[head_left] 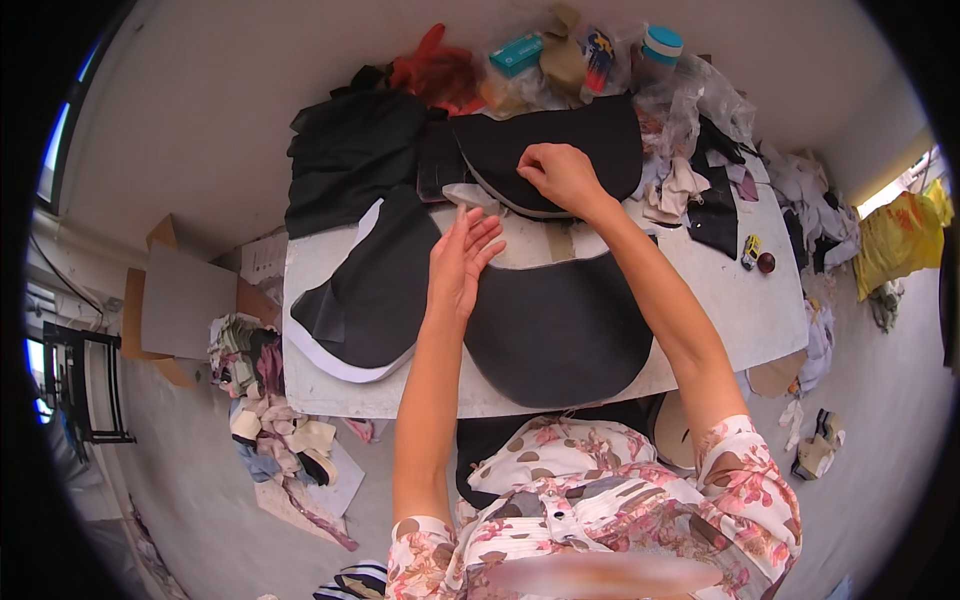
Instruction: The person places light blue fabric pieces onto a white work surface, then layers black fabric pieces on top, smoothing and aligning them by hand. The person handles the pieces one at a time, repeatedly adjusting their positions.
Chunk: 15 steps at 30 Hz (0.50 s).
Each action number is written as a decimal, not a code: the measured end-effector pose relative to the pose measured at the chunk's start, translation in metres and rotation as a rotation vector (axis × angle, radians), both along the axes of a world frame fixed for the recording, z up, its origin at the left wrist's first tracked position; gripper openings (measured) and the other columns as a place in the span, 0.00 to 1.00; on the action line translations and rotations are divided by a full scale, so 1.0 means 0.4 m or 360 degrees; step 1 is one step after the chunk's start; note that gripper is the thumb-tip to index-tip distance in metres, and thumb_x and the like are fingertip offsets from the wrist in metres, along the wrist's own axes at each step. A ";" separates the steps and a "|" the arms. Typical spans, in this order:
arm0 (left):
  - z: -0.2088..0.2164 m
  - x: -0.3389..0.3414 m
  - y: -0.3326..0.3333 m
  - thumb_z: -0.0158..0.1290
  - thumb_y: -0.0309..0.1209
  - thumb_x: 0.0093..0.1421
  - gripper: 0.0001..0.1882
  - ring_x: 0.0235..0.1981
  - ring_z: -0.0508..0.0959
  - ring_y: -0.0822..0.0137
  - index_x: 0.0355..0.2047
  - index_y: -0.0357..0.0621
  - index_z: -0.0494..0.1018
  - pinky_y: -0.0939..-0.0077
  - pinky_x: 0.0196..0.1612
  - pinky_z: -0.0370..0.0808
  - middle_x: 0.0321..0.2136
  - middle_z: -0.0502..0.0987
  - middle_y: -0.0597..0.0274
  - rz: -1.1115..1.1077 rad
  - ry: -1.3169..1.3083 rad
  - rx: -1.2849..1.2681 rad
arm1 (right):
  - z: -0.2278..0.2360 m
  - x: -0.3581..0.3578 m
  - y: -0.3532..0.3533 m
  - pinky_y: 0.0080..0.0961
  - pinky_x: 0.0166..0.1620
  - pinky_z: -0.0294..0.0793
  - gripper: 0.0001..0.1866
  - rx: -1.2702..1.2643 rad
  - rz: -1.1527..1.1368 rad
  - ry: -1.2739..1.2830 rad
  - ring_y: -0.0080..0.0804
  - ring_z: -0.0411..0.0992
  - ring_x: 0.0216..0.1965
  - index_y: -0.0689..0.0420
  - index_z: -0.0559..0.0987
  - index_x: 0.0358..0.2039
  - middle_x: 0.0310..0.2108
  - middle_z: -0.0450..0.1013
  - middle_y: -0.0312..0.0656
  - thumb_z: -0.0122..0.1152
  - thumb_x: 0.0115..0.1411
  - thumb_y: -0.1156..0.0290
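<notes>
Over the far black fabric piece (560,125), a curved panel with a pale edge, my right hand (560,178) is closed with its fingertips pinched. What it holds, if anything, is too small to make out. My left hand (462,262) is open, palm turned up and fingers apart, just below a small whitish piece (470,195). Between my forearms a second black fabric panel (560,330) lies flat near the table's front edge, rounded toward me. To the left rests another black panel (375,285) with a white border along its curve.
A heap of black fabric (355,150) sits at the table's (725,320) back left. Behind are a red plastic bag (435,70), a teal box (516,55) and a blue-lidded jar (662,45). Scraps (680,190) and a toy car (751,252) lie right. Cloth piles (285,435) cover floor at left.
</notes>
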<state>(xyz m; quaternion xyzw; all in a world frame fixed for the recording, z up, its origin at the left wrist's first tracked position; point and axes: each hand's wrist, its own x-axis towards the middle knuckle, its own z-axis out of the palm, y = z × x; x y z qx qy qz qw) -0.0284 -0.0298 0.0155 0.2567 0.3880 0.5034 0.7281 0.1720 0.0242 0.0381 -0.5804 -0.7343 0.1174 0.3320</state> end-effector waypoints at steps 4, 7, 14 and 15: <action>0.018 0.043 0.081 0.56 0.37 0.63 0.16 0.41 0.78 0.68 0.43 0.36 0.73 0.68 0.44 0.77 0.38 0.79 0.58 -0.0032 -0.0122 -0.0347 | 0.053 0.013 -0.104 0.37 0.38 0.73 0.08 0.0050 0.0411 -0.0037 0.46 0.75 0.33 0.58 0.80 0.28 0.27 0.77 0.46 0.60 0.54 0.67; -0.023 0.044 0.114 0.58 0.34 0.61 0.12 0.34 0.78 0.72 0.40 0.39 0.74 0.73 0.40 0.77 0.34 0.79 0.65 0.0185 0.0126 0.0209 | 0.124 0.008 -0.146 0.36 0.43 0.73 0.11 -0.0147 0.0535 -0.0094 0.42 0.75 0.42 0.57 0.79 0.36 0.35 0.78 0.42 0.63 0.51 0.69; 0.161 0.057 0.000 0.62 0.27 0.56 0.09 0.22 0.69 0.79 0.32 0.35 0.75 0.84 0.28 0.67 0.20 0.73 0.70 0.0401 0.1299 0.1462 | 0.135 0.049 -0.021 0.43 0.61 0.61 0.24 0.0156 0.0781 -0.0335 0.45 0.71 0.49 0.57 0.77 0.48 0.42 0.76 0.46 0.61 0.45 0.73; 0.173 0.052 -0.010 0.62 0.26 0.56 0.09 0.22 0.68 0.78 0.31 0.35 0.75 0.84 0.28 0.67 0.19 0.72 0.69 0.0481 0.1414 0.1587 | 0.142 0.083 -0.021 0.44 0.61 0.60 0.22 0.0172 0.0704 -0.0437 0.44 0.71 0.48 0.56 0.78 0.45 0.40 0.76 0.45 0.62 0.46 0.73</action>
